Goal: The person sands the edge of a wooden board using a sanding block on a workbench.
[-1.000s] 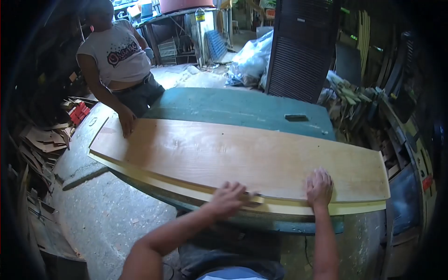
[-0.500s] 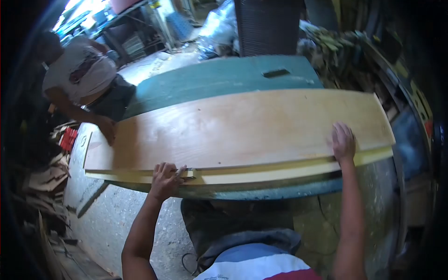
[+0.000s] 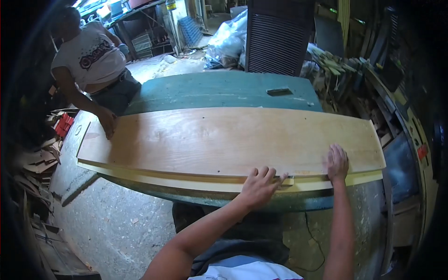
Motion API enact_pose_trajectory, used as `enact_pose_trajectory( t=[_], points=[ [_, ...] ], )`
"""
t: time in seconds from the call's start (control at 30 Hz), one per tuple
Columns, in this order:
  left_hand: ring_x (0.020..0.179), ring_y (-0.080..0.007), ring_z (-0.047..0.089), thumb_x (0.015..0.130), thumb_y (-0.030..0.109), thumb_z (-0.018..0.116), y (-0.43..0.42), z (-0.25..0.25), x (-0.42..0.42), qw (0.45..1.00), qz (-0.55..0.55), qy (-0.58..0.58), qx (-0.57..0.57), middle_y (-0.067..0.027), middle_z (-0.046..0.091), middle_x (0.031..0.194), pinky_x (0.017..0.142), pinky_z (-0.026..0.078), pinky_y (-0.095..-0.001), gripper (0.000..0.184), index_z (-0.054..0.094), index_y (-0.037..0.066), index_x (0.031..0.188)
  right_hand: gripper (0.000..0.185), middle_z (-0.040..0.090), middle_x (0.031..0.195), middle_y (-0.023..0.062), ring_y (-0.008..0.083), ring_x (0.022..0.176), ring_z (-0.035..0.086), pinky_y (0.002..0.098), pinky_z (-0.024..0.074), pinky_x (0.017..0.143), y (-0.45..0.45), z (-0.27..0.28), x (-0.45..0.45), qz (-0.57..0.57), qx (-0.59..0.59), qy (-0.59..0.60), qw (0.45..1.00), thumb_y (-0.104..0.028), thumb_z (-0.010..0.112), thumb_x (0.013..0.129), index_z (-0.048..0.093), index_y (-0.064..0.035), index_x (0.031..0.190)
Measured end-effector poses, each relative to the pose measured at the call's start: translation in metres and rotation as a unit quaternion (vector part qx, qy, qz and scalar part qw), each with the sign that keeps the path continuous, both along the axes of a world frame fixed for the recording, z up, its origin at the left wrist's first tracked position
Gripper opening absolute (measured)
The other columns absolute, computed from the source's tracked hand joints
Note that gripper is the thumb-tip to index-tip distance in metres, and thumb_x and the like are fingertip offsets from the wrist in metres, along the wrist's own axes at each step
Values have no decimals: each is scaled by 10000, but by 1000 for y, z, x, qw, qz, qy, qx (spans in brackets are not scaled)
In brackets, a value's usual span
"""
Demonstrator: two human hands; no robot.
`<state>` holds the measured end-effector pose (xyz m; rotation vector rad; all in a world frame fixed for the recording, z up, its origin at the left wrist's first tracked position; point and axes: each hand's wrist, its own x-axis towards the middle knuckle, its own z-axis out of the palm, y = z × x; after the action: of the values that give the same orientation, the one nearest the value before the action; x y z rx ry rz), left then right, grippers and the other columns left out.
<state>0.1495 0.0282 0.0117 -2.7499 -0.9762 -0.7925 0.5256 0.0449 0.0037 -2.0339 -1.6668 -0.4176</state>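
Note:
A long, pale wooden panel lies flat on a green table. Along its near edge runs a lighter yellowish strip, showing beyond the panel. My left hand is at that near edge, right of the middle, its fingers closed on a small block that rests against the strip and is partly hidden. Near the right end, my right hand lies on top of the panel with its fingers spread and nothing held.
At the left, a co-worker rests a hand on the panel's far left corner. Beyond the table stand a dark louvred door and plastic bags. Scrap wood lies at left; a cable hangs below.
My left hand has moved along the near edge, first left, then back right with the small block. My right hand stays near the right end. The camera view has shifted.

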Motion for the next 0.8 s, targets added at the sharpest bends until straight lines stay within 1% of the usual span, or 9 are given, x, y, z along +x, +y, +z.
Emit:
enact_pose_trajectory(
  t=[0.13,0.23,0.27,0.33,0.5,0.6,0.63,0.73,0.8],
  points=[
    [1085,-276,565,820,252,695,8,-1,-69,999,11,37,-11,-89,584,1155,826,438,-441,680,594,247,1492,457,639,1414,165,363,1354,545,476,386,1170,2,-13,12,26,12,8,1000,-391,540,1032,681,-67,1321],
    [967,-231,602,820,317,751,21,-6,-178,997,32,40,52,-34,601,1040,787,450,-419,562,685,294,1377,458,636,1419,171,362,1363,540,484,384,1170,2,-13,13,26,18,-6,999,-396,554,1026,683,-63,1313],
    [946,-215,609,801,291,770,21,-1,-211,998,49,23,23,-19,605,1006,783,451,-417,493,738,292,1293,457,636,1420,172,363,1360,543,488,385,1169,1,-14,9,7,12,-8,1000,-396,563,1020,685,-61,1306],
    [923,-209,591,684,347,869,21,4,-256,995,84,56,19,4,586,983,779,443,-420,614,735,316,1282,457,635,1422,173,365,1357,546,491,386,1168,2,-12,5,-9,6,-9,1000,-397,571,1014,688,-59,1299],
    [989,-227,587,838,332,711,19,-16,-129,998,29,23,52,-12,606,1044,806,441,-420,572,674,325,1409,452,650,1398,184,372,1337,565,489,406,1153,3,-9,5,-14,9,16,1000,-371,578,1001,694,-32,1277],
    [1162,-289,575,857,255,657,4,-16,-22,999,21,-1,28,-99,608,1221,883,456,-481,566,633,217,1422,433,658,1383,200,382,1323,576,476,420,1150,0,-9,13,-4,-6,34,999,-342,568,1005,700,-18,1260],
    [1091,-262,571,849,251,660,-1,-6,-3,1000,17,-6,6,-74,601,1159,811,441,-443,580,640,260,1429,433,658,1383,200,382,1323,576,476,420,1150,1,-11,16,-7,-18,36,999,-342,568,1005,700,-18,1260],
    [1050,-252,593,826,232,686,2,-13,-16,998,49,-26,42,-52,616,1113,783,438,-451,562,676,281,1385,406,661,1378,204,388,1314,583,461,429,1152,-2,-16,28,12,3,31,999,-306,565,1007,705,-10,1248],
    [974,-227,615,826,227,708,8,-18,-90,995,51,-82,6,-17,628,1049,773,434,-459,493,723,315,1311,397,653,1395,198,386,1318,583,460,431,1155,-3,-20,34,29,23,20,999,-282,572,1006,693,-9,1268]
  ],
)
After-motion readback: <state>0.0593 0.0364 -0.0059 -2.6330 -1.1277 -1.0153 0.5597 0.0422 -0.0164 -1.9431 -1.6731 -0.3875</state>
